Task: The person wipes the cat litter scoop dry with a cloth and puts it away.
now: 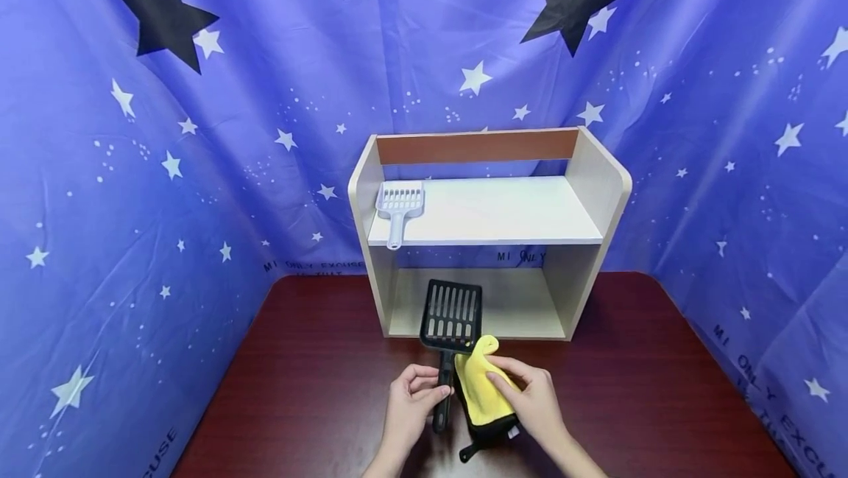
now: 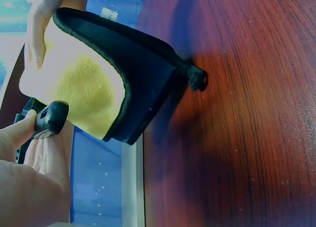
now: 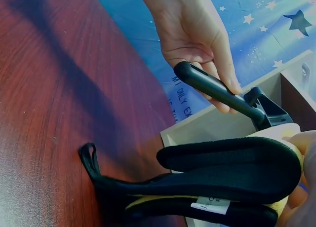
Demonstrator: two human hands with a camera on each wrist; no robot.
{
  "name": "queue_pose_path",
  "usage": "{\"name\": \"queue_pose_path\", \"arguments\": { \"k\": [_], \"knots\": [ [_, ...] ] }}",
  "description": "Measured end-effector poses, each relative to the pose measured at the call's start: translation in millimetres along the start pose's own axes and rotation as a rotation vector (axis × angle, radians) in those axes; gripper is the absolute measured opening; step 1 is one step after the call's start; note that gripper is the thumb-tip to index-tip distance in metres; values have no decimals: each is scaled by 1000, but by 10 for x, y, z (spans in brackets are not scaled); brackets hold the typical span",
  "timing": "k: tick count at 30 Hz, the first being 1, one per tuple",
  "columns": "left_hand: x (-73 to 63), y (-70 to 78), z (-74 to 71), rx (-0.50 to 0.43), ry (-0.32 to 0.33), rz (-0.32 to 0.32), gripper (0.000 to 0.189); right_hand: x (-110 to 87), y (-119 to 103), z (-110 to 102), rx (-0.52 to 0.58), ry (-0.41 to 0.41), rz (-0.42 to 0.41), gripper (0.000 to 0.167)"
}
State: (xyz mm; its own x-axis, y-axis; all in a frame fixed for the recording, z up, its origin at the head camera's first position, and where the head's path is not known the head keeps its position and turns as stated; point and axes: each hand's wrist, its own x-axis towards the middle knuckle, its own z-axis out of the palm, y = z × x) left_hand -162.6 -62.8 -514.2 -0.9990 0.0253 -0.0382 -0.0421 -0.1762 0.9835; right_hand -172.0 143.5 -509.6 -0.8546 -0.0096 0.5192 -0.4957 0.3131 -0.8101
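In the head view my left hand [image 1: 409,406] pinches the handle of a black slotted litter scoop [image 1: 442,367], its slotted head pointing away toward the shelf. My right hand [image 1: 535,398] grips a folded yellow cloth [image 1: 485,393] with black edging, right beside the scoop's neck. The left wrist view shows the cloth's yellow face [image 2: 89,86] close to the handle end [image 2: 55,117]. A black hanging loop [image 3: 89,160] and a white label [image 3: 211,205] stick out from the cloth in the right wrist view. The cloth partly hides the right fingers there.
A two-tier wooden shelf [image 1: 596,183] stands at the back of the dark red table [image 1: 298,389]. On its upper board, at the left, lies a pale grey litter scoop [image 1: 400,202] with its handle over the front edge. Blue star-patterned curtains [image 1: 265,58] surround the table.
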Motion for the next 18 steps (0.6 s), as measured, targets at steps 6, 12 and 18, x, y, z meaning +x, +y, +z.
{"name": "queue_pose_path", "arguments": {
  "k": [6,12,18],
  "knots": [
    [2,6,26,49,9,-31,35,-26,-11,58,-7,-73,-43,22],
    [20,22,31,77,1,-37,34,-21,-26,32,12,-142,-47,21],
    [79,100,-6,56,11,2,36,8,19,-191,41,-153,-35,19]
  ]
}}
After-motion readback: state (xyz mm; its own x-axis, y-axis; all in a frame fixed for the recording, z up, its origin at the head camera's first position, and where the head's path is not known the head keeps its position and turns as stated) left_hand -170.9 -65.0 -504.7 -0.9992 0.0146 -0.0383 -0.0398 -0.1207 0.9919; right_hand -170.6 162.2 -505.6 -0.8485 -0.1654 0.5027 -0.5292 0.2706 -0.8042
